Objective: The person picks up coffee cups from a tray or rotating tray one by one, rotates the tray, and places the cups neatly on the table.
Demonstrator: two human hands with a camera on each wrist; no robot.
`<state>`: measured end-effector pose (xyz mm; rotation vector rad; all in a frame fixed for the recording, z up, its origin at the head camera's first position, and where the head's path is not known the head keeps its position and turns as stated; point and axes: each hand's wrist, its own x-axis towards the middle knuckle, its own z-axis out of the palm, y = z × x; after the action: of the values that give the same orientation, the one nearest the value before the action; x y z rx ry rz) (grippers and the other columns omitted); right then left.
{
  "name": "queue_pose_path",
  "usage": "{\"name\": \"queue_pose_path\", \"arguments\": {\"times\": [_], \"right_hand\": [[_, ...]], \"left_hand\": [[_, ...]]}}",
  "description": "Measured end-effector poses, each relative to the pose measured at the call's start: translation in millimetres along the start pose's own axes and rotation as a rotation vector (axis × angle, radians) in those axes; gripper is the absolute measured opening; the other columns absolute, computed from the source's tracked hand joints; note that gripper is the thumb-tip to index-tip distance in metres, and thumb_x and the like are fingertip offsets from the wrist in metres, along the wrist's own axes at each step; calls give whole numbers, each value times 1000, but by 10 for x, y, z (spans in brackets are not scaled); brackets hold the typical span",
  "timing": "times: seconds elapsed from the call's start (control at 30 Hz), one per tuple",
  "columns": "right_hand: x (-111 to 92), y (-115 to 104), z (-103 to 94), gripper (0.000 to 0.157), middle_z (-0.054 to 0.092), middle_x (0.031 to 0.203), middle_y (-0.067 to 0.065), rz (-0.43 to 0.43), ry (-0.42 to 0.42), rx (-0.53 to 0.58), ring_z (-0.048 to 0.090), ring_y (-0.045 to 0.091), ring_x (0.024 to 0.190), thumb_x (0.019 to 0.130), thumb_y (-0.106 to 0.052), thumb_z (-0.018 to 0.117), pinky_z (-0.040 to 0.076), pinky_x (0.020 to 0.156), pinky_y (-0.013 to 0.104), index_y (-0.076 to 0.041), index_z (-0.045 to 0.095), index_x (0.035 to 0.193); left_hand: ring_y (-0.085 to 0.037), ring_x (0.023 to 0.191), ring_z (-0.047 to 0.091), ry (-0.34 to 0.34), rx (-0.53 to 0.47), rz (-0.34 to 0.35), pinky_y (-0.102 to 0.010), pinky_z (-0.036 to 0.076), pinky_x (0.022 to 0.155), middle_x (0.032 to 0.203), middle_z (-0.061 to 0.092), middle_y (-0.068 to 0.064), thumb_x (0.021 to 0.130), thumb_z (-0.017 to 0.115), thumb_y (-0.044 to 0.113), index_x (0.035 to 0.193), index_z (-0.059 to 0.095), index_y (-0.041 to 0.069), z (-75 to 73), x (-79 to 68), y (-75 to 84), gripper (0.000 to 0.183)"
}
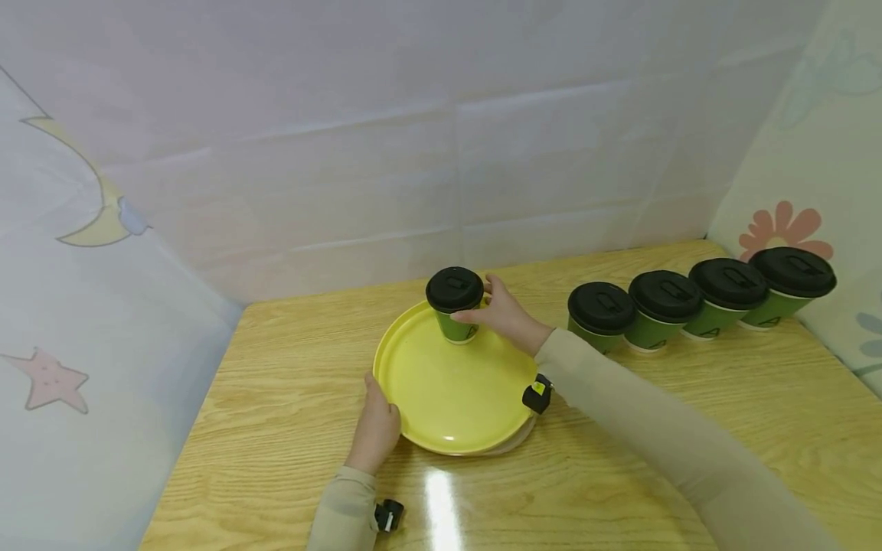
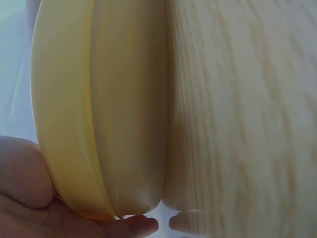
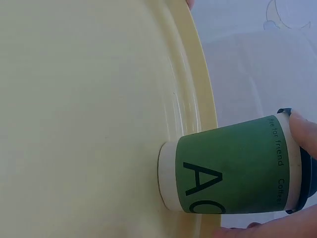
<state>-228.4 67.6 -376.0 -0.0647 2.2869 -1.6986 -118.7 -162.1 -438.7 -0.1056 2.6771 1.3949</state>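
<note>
A round yellow tray [image 1: 448,398] lies on the wooden table, over a paler round base [image 1: 518,439] that peeks out at the lower right. My left hand [image 1: 377,428] holds the tray's left rim; in the left wrist view the thumb [image 2: 25,171] presses its edge and the fingers reach along below. At the tray's back edge stands a green paper coffee cup [image 1: 455,325] with a black lid. My right hand [image 1: 506,315] grips this cup near the lid, thumb and fingers on opposite sides. In the right wrist view the cup's white bottom meets the tray surface.
Several more green coffee cups with black lids [image 1: 602,308] stand in a row at the right, the closest one near my right forearm. A pale cloth wall [image 1: 344,191] rises behind the table [image 1: 276,413], with printed side walls left and right.
</note>
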Motion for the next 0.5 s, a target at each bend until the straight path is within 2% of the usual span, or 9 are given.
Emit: {"name": "queue_pose_path", "arguments": {"times": [0.17, 0.33, 0.5], "right_hand": [[33, -3, 43, 109, 9, 160, 18, -18, 3, 12, 17, 36, 144, 82, -19, 79, 21, 115, 50, -6, -1, 155], [73, 10, 106, 98, 21, 155, 19, -64, -33, 36, 25, 37, 140, 81, -8, 79, 20, 114, 54, -4, 13, 153], [99, 13, 159, 89, 28, 151, 18, -61, -36, 56, 29, 36, 138, 82, -7, 78, 23, 113, 54, -6, 21, 152]], "left_hand": [[-44, 132, 36, -7, 3, -6, -55, 36, 103, 150, 10, -40, 94, 32, -7, 145, -7, -20, -11, -12, 26, 65], [-44, 124, 42, -4, 6, -3, -53, 40, 97, 150, 9, -40, 95, 31, -5, 145, -7, -19, -18, -25, 36, 64], [-45, 110, 49, 17, 14, 21, -50, 44, 87, 148, 12, -43, 94, 31, -5, 145, -5, -20, -23, -48, 36, 64]]}}
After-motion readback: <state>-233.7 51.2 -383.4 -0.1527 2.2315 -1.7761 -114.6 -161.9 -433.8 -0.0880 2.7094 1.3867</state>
